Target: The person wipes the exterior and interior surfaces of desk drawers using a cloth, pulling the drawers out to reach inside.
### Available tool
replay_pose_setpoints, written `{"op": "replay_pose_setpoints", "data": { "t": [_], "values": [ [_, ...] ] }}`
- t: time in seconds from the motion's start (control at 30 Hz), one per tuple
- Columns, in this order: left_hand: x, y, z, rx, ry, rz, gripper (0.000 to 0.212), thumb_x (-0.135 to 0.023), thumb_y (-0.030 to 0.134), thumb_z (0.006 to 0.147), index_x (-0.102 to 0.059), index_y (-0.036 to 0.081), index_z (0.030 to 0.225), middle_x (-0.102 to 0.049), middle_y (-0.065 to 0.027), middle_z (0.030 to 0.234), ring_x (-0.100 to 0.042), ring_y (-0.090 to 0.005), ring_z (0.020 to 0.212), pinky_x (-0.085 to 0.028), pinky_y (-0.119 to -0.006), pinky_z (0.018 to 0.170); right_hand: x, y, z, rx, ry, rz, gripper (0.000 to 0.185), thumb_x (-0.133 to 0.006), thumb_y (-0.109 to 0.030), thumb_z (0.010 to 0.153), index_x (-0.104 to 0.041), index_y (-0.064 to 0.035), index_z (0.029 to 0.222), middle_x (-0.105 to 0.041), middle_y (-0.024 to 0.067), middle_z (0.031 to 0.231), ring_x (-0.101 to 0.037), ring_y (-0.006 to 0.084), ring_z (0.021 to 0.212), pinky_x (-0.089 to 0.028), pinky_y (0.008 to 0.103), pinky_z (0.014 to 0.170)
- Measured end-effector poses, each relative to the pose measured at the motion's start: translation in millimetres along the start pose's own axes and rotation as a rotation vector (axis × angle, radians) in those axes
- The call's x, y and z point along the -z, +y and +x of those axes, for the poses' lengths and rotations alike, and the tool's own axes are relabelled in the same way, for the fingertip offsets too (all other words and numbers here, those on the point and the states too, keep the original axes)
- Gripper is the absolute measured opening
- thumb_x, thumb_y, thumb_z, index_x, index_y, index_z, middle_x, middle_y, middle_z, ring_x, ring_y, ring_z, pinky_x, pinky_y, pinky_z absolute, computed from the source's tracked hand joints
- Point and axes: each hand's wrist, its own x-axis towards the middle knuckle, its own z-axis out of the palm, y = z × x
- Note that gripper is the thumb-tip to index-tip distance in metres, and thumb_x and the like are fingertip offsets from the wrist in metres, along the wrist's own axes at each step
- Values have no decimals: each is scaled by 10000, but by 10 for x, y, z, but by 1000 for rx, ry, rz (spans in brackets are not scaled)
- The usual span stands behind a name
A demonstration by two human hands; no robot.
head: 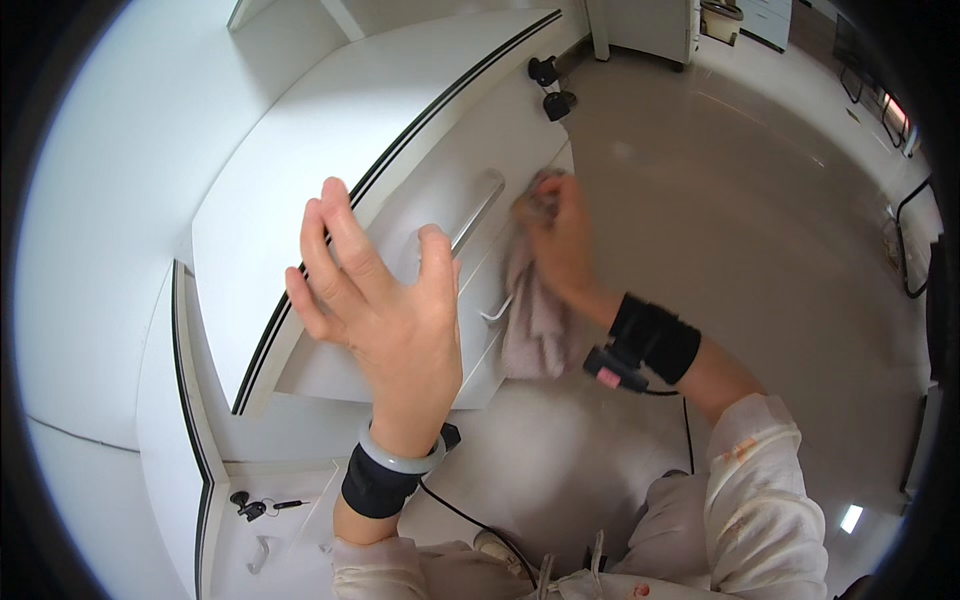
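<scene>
My right hand [559,232] grips a bunched grey-pink cloth [536,322], whose loose part hangs down beside the white drawer fronts. The hand is slightly blurred. My left hand [382,300] is raised with its fingers apart and holds nothing. Behind it runs the black-striped edge [442,101] of a white cabinet top [300,157]; whether the fingertips touch that edge I cannot tell. A long metal bar handle [480,210] sits on the upper drawer front, right of my left thumb. Below it, another handle [496,309] shows partly beside the cloth.
A black clamp-like device [551,88] is fixed near the cabinet's far end. Another white cabinet [161,420] stands at left, with a small black device [251,506] on its front. A beige bin [721,21] and chair legs [911,255] stand across the glossy floor [720,187]. Cables trail from both wristbands.
</scene>
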Motion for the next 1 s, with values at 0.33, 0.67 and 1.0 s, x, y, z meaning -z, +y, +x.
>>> {"op": "replay_pose_setpoints", "data": {
  "t": [0.33, 0.67, 1.0],
  "values": [
    [-183, -75, -59, 65, 92, 14, 341, -859, 235, 614, -591, 194, 821, -435, -219, 1492, -398, -380, 1366, -196, -547, 1110, -76, -504, -1082, 102, -610, 42, 348, -628, 8, 762, -487, -81, 1068, -516, 163, 1054, -616, 418, 881, -516, 475, 720],
    [-39, -164, -93, -28, -46, -28, 207, -764, 292, 783, -637, 180, 902, -299, -216, 1567, -306, -377, 1406, -160, -547, 1099, 182, -361, -807, 231, -664, -157, 337, -668, -109, 795, -539, -97, 1106, -580, 108, 1011, -644, 351, 808, -540, 450, 692],
    [-151, -341, -111, -106, 95, 81, 271, -813, 242, 654, -595, 197, 808, -459, -149, 1490, -413, -282, 1365, -166, -408, 1110, 271, -345, -501, 212, -867, -387, 361, -641, -147, 843, -474, -84, 1158, -566, 121, 1129, -628, 386, 859, -531, 482, 730]
  ]
}}
